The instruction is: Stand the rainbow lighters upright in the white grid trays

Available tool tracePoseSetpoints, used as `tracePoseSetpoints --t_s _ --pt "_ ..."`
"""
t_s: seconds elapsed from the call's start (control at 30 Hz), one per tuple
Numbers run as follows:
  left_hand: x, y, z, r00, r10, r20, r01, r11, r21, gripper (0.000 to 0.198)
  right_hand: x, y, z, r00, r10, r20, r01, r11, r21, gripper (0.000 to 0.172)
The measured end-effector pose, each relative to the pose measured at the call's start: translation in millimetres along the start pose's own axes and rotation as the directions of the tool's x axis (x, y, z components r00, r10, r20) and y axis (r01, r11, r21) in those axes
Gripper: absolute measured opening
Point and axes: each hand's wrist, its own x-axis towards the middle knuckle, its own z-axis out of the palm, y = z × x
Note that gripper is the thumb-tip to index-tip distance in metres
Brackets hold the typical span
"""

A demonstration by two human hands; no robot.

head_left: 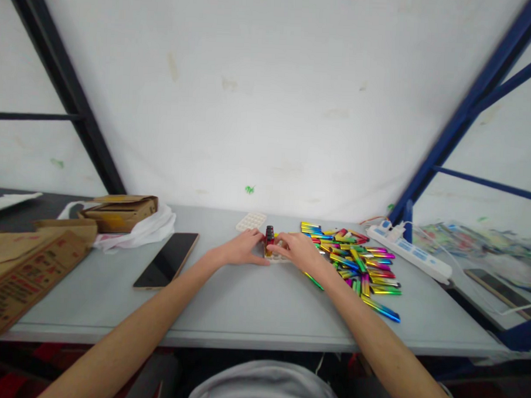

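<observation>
One row of what look like lighters (269, 241) stands in the tray (279, 259), 12 o'clock. Left hand (242, 249) at its 9, thumb spread, grip unclear; right hand (299, 250) at the row, can't tell if pinching. Probably mid-placement; next move calls for steady tray. Loose pile (362, 263) at 3, box (128, 213) at 10, contents hidden.

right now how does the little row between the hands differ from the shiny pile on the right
The row stands upright; the pile lies flat and jumbled. The row is short, between left hand and right hand; the pile spreads far wider. The row shows dark tops; the pile shows mostly bright metallic colours. Both consist of several slim pieces.
</observation>
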Motion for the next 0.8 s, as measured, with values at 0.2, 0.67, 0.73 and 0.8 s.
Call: tracePoseSetpoints --t_s 0.2,0.67,0.73,0.8 --pt "1 0 -0.9 0.999 -0.024 0.022 0.024 1.000 0.012 0.064 -5 66 -27 0.987 0.132 -0.094 -0.145 0.979 -0.144 0.033" --pt "1 0 -1.3 0.999 -0.023 0.026 0.023 0.999 0.023 0.063 -3 121 -15 0.945 0.308 0.111 -0.265 0.920 -0.289 0.033" --pt "1 1 -1.9 0.999 -0.028 0.028 0.027 0.999 0.023 0.063 -4 122 -14 0.946 0.307 0.103 -0.268 0.920 -0.286 0.034" --pt "0 2 -2.8 0.999 -0.033 0.034 0.033 0.999 0.023 0.063 -5 121 -13 0.948 0.309 0.078 -0.278 0.920 -0.276 0.032"
